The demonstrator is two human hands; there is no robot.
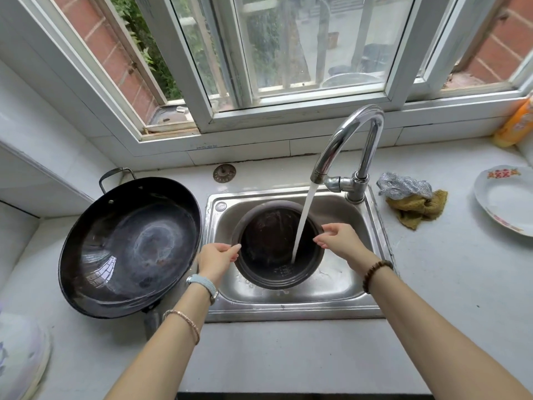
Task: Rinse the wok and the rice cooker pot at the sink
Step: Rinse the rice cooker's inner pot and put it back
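Left hand (217, 258), right hand (341, 241) pinch rice cooker pot (266, 236); markings illegible.

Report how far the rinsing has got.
Nothing looks finished yet. In hand: the rice cooker pot sits in the sink under the running faucet, left hand and right hand gripping its rim. Left: the wok sits on the counter beside the sink, streaky inside, apparently not yet rinsed.

Daylight is pouring through a white-framed window (288, 53) running along the back edge of the pale counter (288, 350) — red brick (95, 39) and green leaves (144, 53) are showing outside. White tiles (43, 125) are covering the left wall. Crumpled cloths (415, 203) and a patterned plate (507, 203) are lying toward the counter's right edge, and an orange bottle (516, 125) is standing at its back right corner.
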